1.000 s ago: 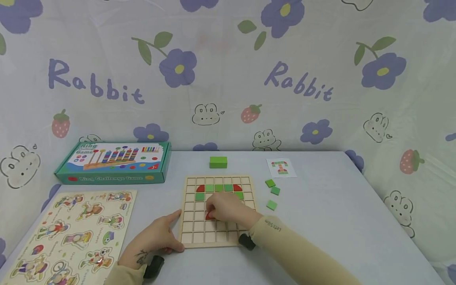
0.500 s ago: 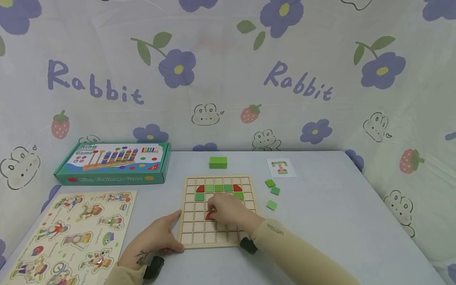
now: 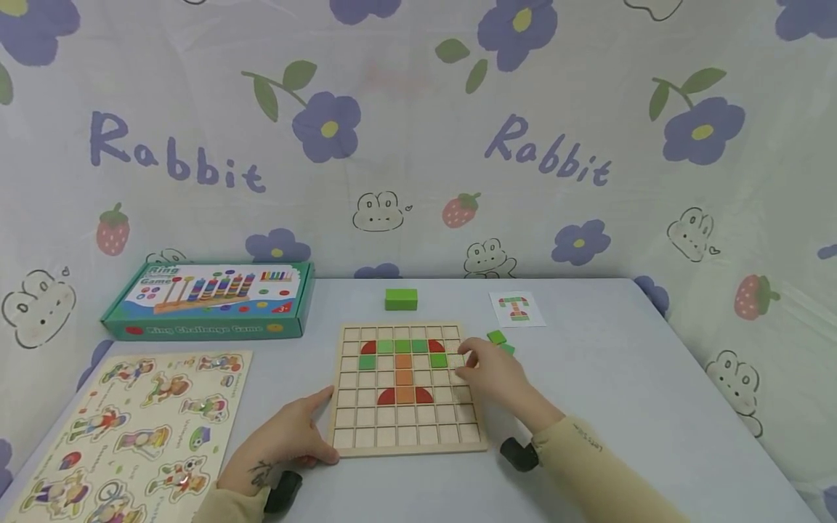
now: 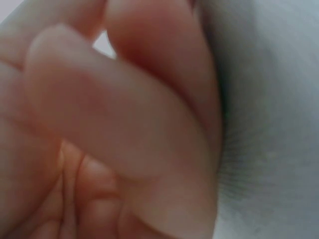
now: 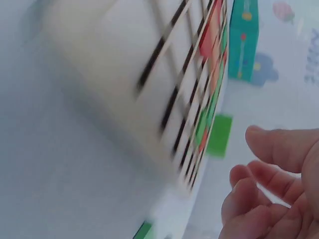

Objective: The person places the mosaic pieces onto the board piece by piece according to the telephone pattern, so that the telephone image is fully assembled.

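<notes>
A square wooden grid board (image 3: 412,452) lies mid-table, bearing a T-like pattern of green square tiles, red curved corner tiles (image 3: 387,396) and orange square tiles (image 3: 405,378). Thumb and index finger of my left hand (image 3: 288,434) are spread against the board's left edge; its other fingers look curled in the left wrist view. My right hand (image 3: 493,374) hovers by the board's right edge, thumb and fingers apart with nothing between them in the right wrist view. Beyond it lie loose green tiles (image 3: 497,337), one partly covered by the hand.
A printed pattern card (image 3: 532,314) lies at the back right. A green block (image 3: 401,299) stands behind the board. To the left are a green-edged game box (image 3: 209,330) and a wooden picture puzzle board (image 3: 225,396). A patterned cloth hangs behind the table.
My right hand has lifted off the board's middle and moved right, uncovering the orange tiles and a red tile. The left hand stays at the board's edge.
</notes>
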Action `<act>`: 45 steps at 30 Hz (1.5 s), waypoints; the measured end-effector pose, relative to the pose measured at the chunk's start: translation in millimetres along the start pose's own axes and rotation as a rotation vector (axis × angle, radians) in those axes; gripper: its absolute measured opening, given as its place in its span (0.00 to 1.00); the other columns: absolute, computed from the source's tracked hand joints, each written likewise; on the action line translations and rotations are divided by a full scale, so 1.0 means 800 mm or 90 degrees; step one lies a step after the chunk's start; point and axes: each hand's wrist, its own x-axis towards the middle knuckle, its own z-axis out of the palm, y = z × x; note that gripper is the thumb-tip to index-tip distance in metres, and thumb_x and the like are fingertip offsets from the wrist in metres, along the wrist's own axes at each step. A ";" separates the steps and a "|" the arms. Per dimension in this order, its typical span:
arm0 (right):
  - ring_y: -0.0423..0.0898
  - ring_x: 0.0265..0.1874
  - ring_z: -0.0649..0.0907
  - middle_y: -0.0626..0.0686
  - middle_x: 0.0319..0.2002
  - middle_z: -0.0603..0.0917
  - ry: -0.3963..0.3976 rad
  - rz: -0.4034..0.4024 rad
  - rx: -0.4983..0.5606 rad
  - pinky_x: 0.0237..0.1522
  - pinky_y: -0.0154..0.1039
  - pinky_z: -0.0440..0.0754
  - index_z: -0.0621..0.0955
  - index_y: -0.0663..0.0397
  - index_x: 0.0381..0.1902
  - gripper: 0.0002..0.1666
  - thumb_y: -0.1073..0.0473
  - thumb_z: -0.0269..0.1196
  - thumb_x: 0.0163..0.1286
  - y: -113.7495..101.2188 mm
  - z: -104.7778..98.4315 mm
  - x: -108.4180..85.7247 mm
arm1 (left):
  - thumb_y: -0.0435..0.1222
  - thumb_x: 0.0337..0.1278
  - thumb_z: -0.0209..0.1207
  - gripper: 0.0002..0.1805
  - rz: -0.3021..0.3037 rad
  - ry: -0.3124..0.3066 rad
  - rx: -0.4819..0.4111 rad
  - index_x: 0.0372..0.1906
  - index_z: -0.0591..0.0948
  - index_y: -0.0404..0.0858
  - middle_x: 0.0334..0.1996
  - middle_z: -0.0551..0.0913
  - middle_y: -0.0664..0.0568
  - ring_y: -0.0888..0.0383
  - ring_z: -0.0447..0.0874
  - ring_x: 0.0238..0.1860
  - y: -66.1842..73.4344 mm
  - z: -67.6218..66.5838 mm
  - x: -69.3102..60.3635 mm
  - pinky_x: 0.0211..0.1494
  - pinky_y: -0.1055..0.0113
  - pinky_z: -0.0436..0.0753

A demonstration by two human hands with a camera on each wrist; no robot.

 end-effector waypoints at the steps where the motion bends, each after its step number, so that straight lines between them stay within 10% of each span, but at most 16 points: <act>1: 0.43 0.24 0.75 0.50 0.31 0.79 0.003 0.019 -0.003 0.22 0.35 0.70 0.78 0.54 0.49 0.19 0.56 0.64 0.59 0.008 -0.003 -0.001 | 0.30 0.25 0.75 0.59 -0.002 -0.001 0.000 0.71 0.55 0.38 0.10 0.73 0.51 0.60 0.69 0.11 0.000 0.000 0.001 0.17 0.70 0.71; 13: 0.48 0.34 0.79 0.57 0.42 0.83 -0.003 0.160 -0.079 0.30 0.42 0.74 0.79 0.62 0.48 0.25 0.52 0.65 0.55 0.066 -0.025 -0.012 | 0.30 0.24 0.75 0.60 -0.016 0.001 -0.002 0.71 0.55 0.38 0.11 0.73 0.51 0.60 0.69 0.11 0.001 0.001 0.001 0.17 0.70 0.72; 26: 0.46 0.28 0.76 0.52 0.33 0.81 -0.017 0.156 -0.084 0.25 0.37 0.70 0.80 0.58 0.36 0.15 0.56 0.68 0.53 0.069 -0.015 -0.009 | 0.30 0.24 0.75 0.59 -0.006 0.005 0.008 0.71 0.56 0.38 0.11 0.73 0.51 0.60 0.69 0.11 0.003 0.002 0.000 0.17 0.69 0.72; 45: 0.43 0.14 0.76 0.53 0.19 0.79 -0.060 0.094 0.246 0.17 0.32 0.71 0.77 0.60 0.31 0.05 0.65 0.63 0.58 -0.003 -0.002 -0.018 | 0.29 0.24 0.75 0.59 -0.005 0.009 0.007 0.71 0.56 0.39 0.10 0.72 0.51 0.60 0.68 0.11 0.000 0.003 0.002 0.17 0.70 0.71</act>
